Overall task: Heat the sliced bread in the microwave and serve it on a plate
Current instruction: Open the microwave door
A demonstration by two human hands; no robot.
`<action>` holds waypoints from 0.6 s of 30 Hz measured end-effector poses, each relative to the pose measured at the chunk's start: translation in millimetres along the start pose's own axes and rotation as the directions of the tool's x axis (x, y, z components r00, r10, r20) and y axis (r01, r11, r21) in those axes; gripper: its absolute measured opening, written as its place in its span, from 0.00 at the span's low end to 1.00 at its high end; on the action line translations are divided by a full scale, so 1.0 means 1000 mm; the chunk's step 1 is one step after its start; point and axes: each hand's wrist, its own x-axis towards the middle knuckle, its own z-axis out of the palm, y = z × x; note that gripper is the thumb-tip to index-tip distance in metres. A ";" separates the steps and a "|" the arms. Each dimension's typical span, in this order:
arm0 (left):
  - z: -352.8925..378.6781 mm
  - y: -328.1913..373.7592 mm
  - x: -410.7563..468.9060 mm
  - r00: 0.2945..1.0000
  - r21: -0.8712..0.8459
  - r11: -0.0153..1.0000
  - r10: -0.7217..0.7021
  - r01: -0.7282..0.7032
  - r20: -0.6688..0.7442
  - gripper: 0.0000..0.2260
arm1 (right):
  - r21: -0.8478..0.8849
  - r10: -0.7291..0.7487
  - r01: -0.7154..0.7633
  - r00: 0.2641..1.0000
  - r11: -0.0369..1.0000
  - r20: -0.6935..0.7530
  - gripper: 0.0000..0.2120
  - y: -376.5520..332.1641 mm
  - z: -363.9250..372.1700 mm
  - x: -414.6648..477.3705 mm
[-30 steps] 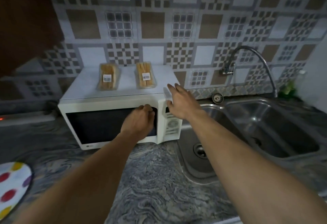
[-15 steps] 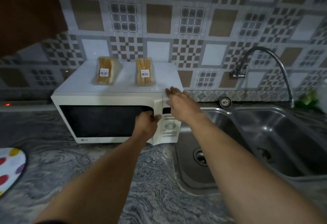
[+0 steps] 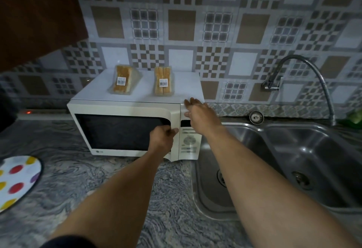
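Nearest, two bare forearms reaching forward over a grey marbled surface. At the left edge of that surface, a white plate with red, yellow and purple dots, partly cut off by the frame. To the right, sunk into the same surface, a steel double sink. Farther in, a white microwave with its door shut. Left hand curled round the door's right edge, fingers hooked into the handle recess. Right hand laid flat and spread against the top right front corner, just above the control panel (gripping nothing, only pressing). On the microwave's flat top, two clear packs of sliced bread, one on the left and one on the right, each bearing a barcode label, set apart from each other. Behind the sink, a curved tap with a flexible metal neck fixed to the wall. Farthest, a tiled wall in brown, white and checkered squares, with a dark wooden cupboard at upper left. Dim light throughout.
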 end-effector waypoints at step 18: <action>0.000 -0.003 -0.001 0.999 0.072 0.997 0.030 -0.028 -0.031 0.21 | -0.012 -0.001 0.001 1.000 1.000 -0.010 0.26 0.002 0.002 0.003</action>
